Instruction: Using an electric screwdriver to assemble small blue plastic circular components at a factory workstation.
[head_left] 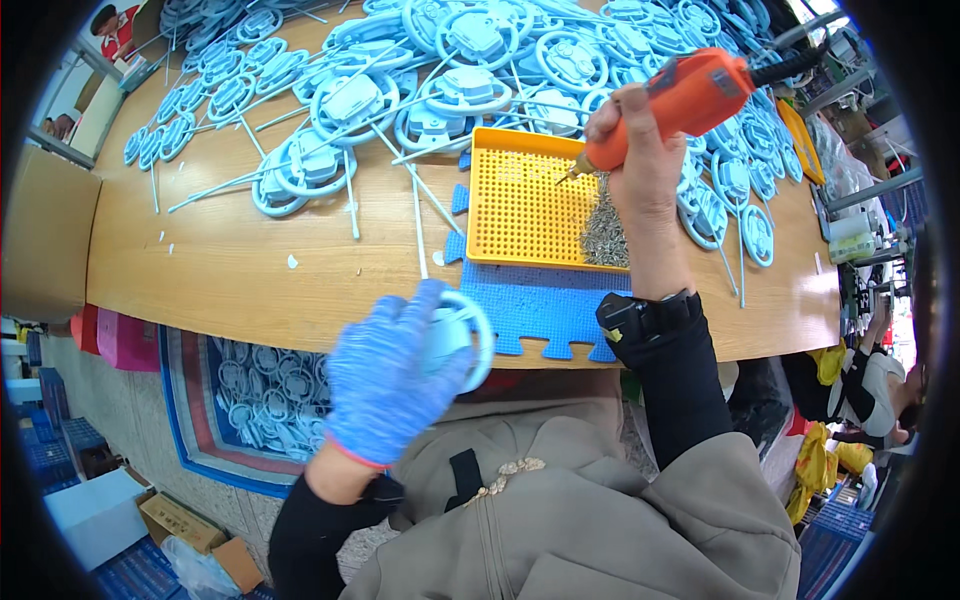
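Note:
My left hand (390,375), in a blue knit glove, is closed on a light-blue ring-shaped plastic part (484,345) at the table's front edge. The glove hides much of the part. Wrapped round an orange electric screwdriver (700,90), my bare right hand (645,165) holds it over a yellow perforated tray (500,248). The screwdriver's bit points down and left above the tray. Small metal screws (604,238) lie heaped along the tray's right side, and a few pale bits are scattered in it.
Light-blue ring-shaped parts with thin rods (300,170) pile up across the back of the wooden table (230,280). A blue foam mat (535,305) lies under the tray. Below left, a blue-rimmed bin (185,425) holds more parts. Cardboard boxes (185,520) stand on the floor; another person (880,395) is at right.

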